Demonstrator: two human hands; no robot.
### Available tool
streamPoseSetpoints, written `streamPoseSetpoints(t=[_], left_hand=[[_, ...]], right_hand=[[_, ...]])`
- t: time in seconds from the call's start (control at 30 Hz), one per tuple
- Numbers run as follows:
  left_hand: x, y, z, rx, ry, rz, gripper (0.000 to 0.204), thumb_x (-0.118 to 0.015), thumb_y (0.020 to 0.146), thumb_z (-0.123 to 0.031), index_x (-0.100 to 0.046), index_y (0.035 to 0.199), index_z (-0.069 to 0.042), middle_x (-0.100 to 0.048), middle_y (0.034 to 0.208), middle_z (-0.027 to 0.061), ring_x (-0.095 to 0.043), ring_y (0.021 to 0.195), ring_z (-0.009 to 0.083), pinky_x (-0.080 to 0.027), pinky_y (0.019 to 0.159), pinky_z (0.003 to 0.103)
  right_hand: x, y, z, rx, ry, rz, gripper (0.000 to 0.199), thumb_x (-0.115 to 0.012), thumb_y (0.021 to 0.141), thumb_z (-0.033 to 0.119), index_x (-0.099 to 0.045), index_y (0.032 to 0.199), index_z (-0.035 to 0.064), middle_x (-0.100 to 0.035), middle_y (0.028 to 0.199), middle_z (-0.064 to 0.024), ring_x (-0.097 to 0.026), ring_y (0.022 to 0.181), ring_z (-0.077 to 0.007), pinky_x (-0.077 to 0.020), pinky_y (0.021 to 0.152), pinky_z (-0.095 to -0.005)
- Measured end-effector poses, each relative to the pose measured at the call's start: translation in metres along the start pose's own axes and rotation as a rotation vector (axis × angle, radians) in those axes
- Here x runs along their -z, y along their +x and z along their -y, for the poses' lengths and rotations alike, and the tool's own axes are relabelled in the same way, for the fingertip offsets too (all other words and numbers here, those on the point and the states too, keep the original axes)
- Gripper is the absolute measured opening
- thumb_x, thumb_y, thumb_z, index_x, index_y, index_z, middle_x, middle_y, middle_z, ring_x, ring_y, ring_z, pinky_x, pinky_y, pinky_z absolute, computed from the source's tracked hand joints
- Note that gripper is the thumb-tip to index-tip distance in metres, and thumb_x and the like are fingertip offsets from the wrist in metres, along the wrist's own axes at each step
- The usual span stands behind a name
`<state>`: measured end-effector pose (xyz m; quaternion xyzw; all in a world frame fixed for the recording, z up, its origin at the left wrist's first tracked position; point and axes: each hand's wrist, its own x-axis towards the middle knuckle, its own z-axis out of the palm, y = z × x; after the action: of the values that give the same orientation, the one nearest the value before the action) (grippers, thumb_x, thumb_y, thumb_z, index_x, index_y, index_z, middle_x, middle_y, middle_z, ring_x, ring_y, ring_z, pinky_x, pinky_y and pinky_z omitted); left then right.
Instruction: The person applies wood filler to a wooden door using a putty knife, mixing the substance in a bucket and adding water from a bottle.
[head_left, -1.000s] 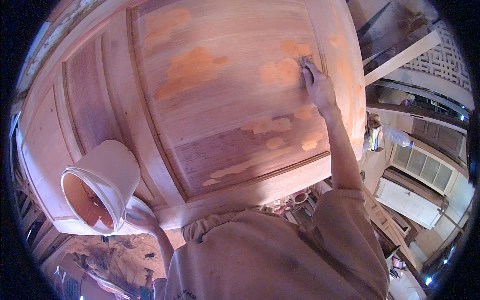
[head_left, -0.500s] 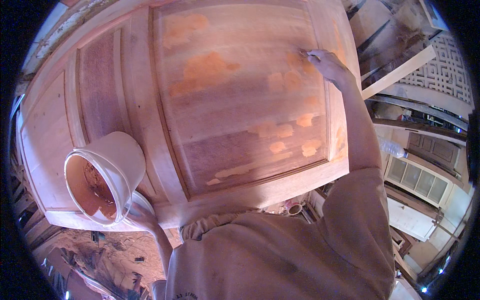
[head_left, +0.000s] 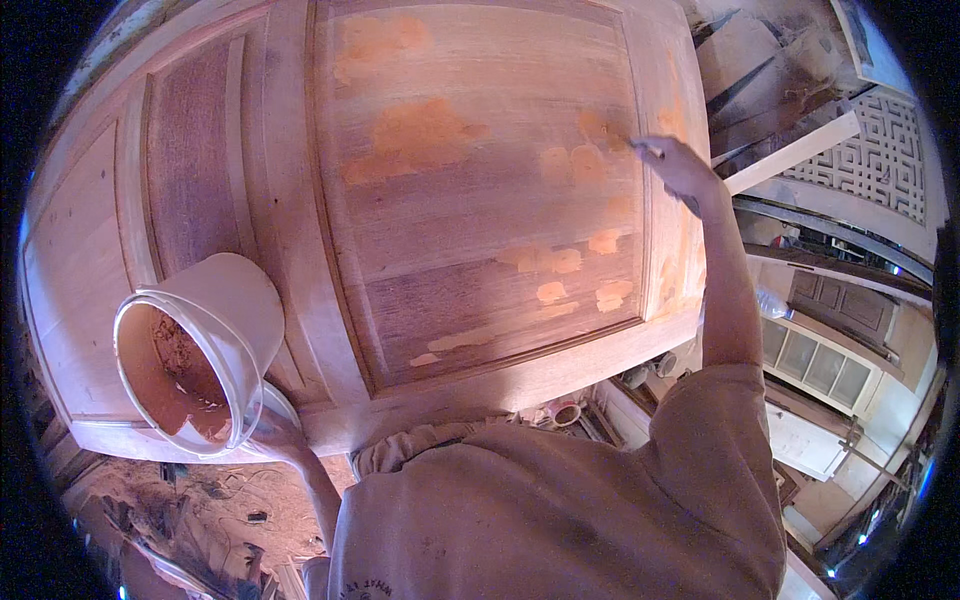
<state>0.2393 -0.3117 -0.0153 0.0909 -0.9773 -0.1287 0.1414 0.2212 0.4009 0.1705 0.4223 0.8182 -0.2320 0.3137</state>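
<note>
In the head view, the right hand (head_left: 680, 168), fingers curled, is at the panelled door's (head_left: 430, 225) right frame, bare wood spreading leftward; whether it grips something is too blurred to tell. The bucket (head_left: 235, 300) tilts at the near-left edge; the left hand's (head_left: 278, 432) fingers are partly hidden, grip unclear. The door's far edge is cut off.

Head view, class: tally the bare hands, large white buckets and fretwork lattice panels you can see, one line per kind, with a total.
Hands, left hand and right hand: 2
White bucket: 1
Lattice panel: 1
Total: 4
</note>
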Motion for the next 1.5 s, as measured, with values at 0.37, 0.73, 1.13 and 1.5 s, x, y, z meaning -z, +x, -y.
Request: streamPoseSetpoints(t=[0.37,0.73,1.13,1.5], left_hand=[[0.004,0.006,-0.019,0.02,0.025,-0.025,0.057,-0.058,0.099,-0.035,-0.046,0.138,0.005,-0.047,0.142,0.0258,-0.045,0.132,0.039,-0.033,0.114,0.046],[0.003,0.002,-0.008,0.036,0.088,0.034,0.056,-0.057,0.099,-0.033,-0.046,0.138,0.006,-0.049,0.14,0.0257,-0.046,0.13,0.0388,-0.034,0.113,0.046],[0.013,0.011,-0.036,-0.007,-0.013,0.002,0.062,-0.056,0.099,-0.036,-0.044,0.138,0.01,-0.046,0.14,0.0316,-0.042,0.132,0.0447,-0.031,0.113,0.051],[0.012,0.016,-0.035,-0.017,-0.029,-0.02,0.056,-0.057,0.099,-0.032,-0.047,0.136,0.01,-0.05,0.137,0.0303,-0.048,0.126,0.0432,-0.037,0.109,0.049]], right_hand=[[-0.018,0.026,0.004,0.105,-0.024,0.003,0.04,-0.054,0.098,0.033,-0.061,0.125,0.0051,-0.069,0.095,-0.0147,-0.061,0.067,-0.0225,-0.0508,0.059,-0.0369],[-0.066,-0.022,-0.028,-0.156,0.311,-0.101,0.038,-0.056,0.099,0.028,-0.059,0.132,0.0096,-0.067,0.117,-0.0212,-0.067,0.102,-0.0319,-0.0515,0.087,-0.0389],[-0.134,0.015,-0.068,0.209,0.12,-0.669,0.037,-0.056,0.099,0.028,-0.059,0.131,0.0111,-0.068,0.106,-0.0225,-0.065,0.094,-0.0441,-0.0547,0.083,-0.0463],[-0.039,0.035,-0.045,0.316,0.13,-0.382,0.033,-0.057,0.097,0.03,-0.066,0.12,0.0079,-0.069,0.096,-0.0187,-0.068,0.079,-0.0308,-0.0547,0.071,-0.0399]])
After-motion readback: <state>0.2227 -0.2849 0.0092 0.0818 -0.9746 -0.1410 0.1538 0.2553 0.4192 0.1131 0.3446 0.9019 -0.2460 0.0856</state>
